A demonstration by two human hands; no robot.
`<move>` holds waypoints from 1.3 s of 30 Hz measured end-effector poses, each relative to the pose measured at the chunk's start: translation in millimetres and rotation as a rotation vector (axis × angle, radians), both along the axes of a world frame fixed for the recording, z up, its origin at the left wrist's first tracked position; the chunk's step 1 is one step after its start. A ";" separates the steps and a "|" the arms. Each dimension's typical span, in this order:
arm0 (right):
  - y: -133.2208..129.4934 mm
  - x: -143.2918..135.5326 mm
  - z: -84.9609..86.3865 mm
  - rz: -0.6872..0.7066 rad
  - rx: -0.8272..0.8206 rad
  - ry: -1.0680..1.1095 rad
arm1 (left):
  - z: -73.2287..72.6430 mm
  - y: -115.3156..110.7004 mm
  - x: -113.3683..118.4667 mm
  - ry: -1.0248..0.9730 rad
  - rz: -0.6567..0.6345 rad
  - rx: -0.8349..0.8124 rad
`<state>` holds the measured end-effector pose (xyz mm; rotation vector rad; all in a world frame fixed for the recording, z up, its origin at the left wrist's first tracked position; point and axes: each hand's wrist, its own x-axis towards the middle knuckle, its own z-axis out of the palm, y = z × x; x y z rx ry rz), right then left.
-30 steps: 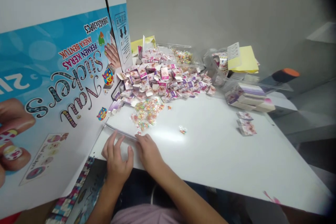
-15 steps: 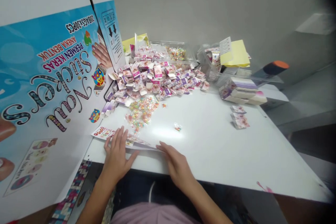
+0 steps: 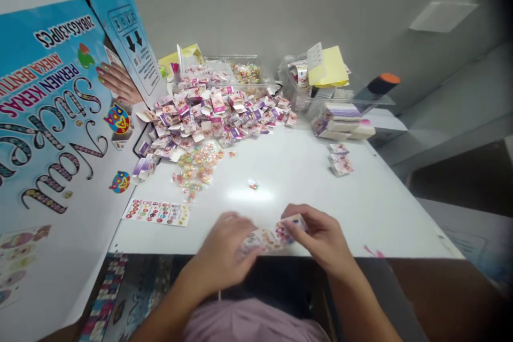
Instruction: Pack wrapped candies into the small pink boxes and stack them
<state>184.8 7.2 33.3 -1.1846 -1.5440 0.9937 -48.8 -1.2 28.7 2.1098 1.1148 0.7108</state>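
A strip of printed stickers [image 3: 269, 237] is stretched between my two hands, just above the table's front edge. Closed on the strip's left end, my left hand [image 3: 229, 243] is blurred by motion. My right hand [image 3: 320, 232] pinches the right end between thumb and fingers. Another sticker sheet [image 3: 158, 212] lies flat on the table to the left of my hands. Beyond them is a single small candy packet [image 3: 253, 185]. A heap of clear candy packets [image 3: 200, 163] spreads further back on the left.
Many small pink and purple boxes [image 3: 216, 112] are piled at the back left. A big printed carton [image 3: 100, 139] stands along the left. Clear bins [image 3: 296, 99] and stacked flat cartons [image 3: 340, 120] occupy the back right, with a few small boxes [image 3: 340, 161] before them.
Both hands have moved right, lifting the strip off the table. A sticker sheet that lay under my left hand is now uncovered. The view has shifted right.
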 end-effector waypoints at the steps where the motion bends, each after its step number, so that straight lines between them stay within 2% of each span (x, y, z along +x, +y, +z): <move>1: 1.8 1.7 7.6 -0.030 0.063 -0.043 | -0.2 4.3 14.2 -0.065 0.013 -0.179; 3: 1.7 2.9 22.6 0.008 0.217 -0.140 | -2.7 12.6 36.2 -0.316 0.122 -0.500; 5: -3.5 1.2 33.8 0.180 0.329 -0.292 | -5.1 19.0 49.7 -0.657 0.171 -0.766; 7: -13.0 -3.2 36.6 0.348 0.362 -0.453 | -6.5 22.7 56.9 -0.941 0.161 -0.921; 8: -18.7 -6.5 33.9 0.399 0.369 -0.487 | -7.1 23.4 58.9 -1.014 0.185 -0.944; 9: -24.5 -10.6 28.5 0.410 0.383 -0.469 | -7.9 23.3 60.2 -1.035 0.243 -0.931; 11: -35.3 -21.3 11.4 0.301 0.408 -0.319 | -9.8 20.7 61.6 -0.972 0.396 -0.843; 12: -39.4 -27.7 1.2 0.160 0.391 -0.216 | -10.6 18.1 61.9 -0.925 0.460 -0.781; 13: -42.2 -34.8 -8.6 -0.025 0.303 -0.142 | -10.8 14.9 62.0 -0.885 0.499 -0.720; 14: -43.6 -42.1 -17.2 -0.117 0.157 -0.064 | -10.3 11.4 61.8 -0.858 0.514 -0.669; 15: -43.5 -49.5 -23.9 -0.124 0.000 0.036 | -9.0 7.7 61.3 -0.834 0.503 -0.640; 17: -40.3 -62.8 -30.1 -0.042 -0.281 0.253 | -4.6 1.2 59.5 -0.750 0.451 -0.616; 19: -36.0 -72.3 -27.9 0.014 -0.454 0.510 | -0.5 -2.6 56.3 -0.594 0.424 -0.536; 22: -32.7 -78.3 -19.5 0.010 -0.597 0.857 | -2.3 -3.3 50.5 -0.413 0.503 -0.289; 24: -31.9 -78.6 -19.0 0.044 -0.600 0.928 | -10.5 -1.9 47.3 -0.433 0.557 -0.320; 27: -25.9 -74.0 -31.2 0.046 -0.511 0.742 | -26.5 3.0 43.4 -0.553 0.473 -0.658; 29: -14.9 -64.4 -43.9 -0.014 -0.478 0.580 | -33.0 10.9 39.7 -0.566 0.430 -0.716; 31: 2.7 -48.2 -54.9 -0.159 -0.435 0.482 | -32.0 26.0 34.5 -0.493 0.462 -0.568; 33: 24.6 -29.6 -61.4 -0.356 -0.325 0.399 | -24.0 50.8 29.3 -0.309 0.481 -0.336; 34: 35.8 -21.8 -62.8 -0.411 -0.239 0.332 | -18.5 67.1 27.6 -0.202 0.474 -0.230; 35: 46.2 -16.3 -63.4 -0.411 -0.142 0.236 | -12.7 85.9 27.0 -0.073 0.468 -0.114; 36: 55.4 -13.9 -63.3 -0.353 -0.057 0.104 | -7.2 106.5 27.6 0.002 0.483 -0.038; 39: 71.9 -23.8 -61.5 -0.039 0.048 -0.420 | 2.9 171.4 35.1 0.135 0.511 0.104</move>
